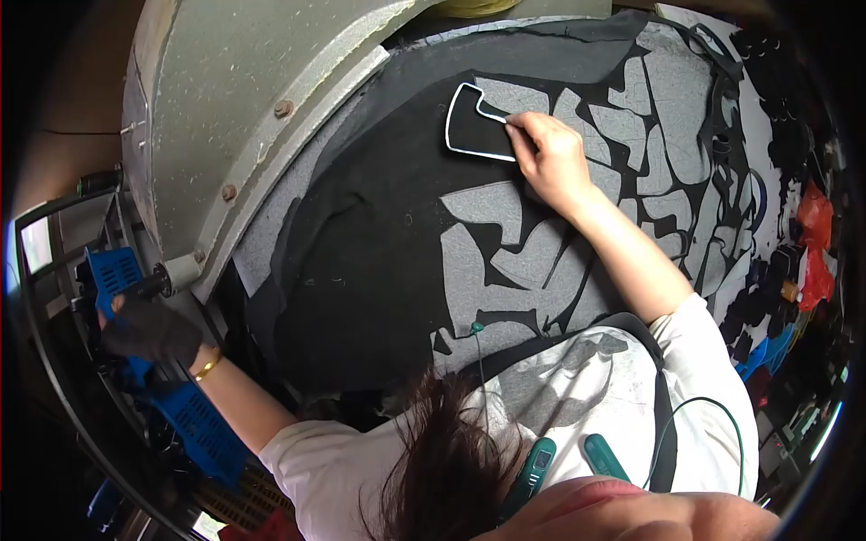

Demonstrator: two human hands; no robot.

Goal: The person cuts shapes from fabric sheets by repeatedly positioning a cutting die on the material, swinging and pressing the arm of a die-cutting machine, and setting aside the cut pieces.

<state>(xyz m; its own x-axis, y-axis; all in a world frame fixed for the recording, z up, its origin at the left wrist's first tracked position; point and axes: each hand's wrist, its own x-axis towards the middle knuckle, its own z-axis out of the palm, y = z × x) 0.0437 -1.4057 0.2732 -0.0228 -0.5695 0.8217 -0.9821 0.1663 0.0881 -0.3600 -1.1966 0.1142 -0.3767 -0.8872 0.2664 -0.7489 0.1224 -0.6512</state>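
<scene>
Black cloth (361, 243) — metal frame (448, 124) juts from right grip (511, 124).

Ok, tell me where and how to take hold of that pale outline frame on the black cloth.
Pinch the pale outline frame at its right end, coming from the right, as the right hand does. Past the notch in its upper edge it looks narrower than at the left, so thumb and fingers should span it more easily there.
</scene>
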